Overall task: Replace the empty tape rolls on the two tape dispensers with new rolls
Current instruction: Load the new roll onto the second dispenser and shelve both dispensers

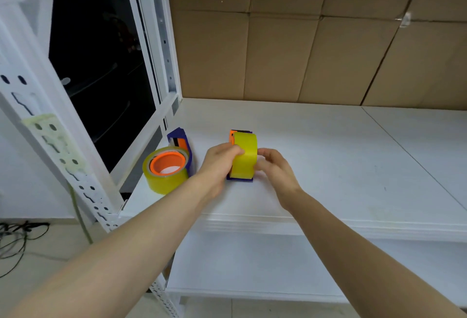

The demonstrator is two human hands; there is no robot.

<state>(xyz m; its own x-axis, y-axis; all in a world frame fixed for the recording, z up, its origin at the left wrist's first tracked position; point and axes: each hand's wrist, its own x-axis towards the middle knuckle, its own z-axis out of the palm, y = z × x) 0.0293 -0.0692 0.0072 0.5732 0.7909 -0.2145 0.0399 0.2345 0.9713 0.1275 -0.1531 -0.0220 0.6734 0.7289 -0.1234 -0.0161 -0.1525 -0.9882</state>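
Tape roll, head view: yellow roll (pixel 244 157) stands on edge in the blue dispenser (pixel 239 178), which sits on the white shelf (pixel 328 156); an orange part (pixel 231 137) shows behind the roll.
Left grip: my left hand (pixel 219 163) is clamped on the roll's left face, thumb over the rim.
Right grip: my right hand (pixel 274 170) presses fingers against the roll's right side; whether they close on the roll or only brace it, I cannot tell.
Second dispenser: a blue frame (pixel 182 141) lies near the shelf's left edge, with a second roll (pixel 165 170) on an orange core (pixel 168 163) lying flat just in front of it, touching or overlapping it.
Stage, judged: first roll being seated; second dispenser apparently not yet loaded.
Risk: uneven pressure from my hands could tilt the roll off its hub, or slide the light dispenser across the smooth shelf.
Risk, second: the flat roll lies near the shelf edge; a nudge from my left forearm could knock it off.
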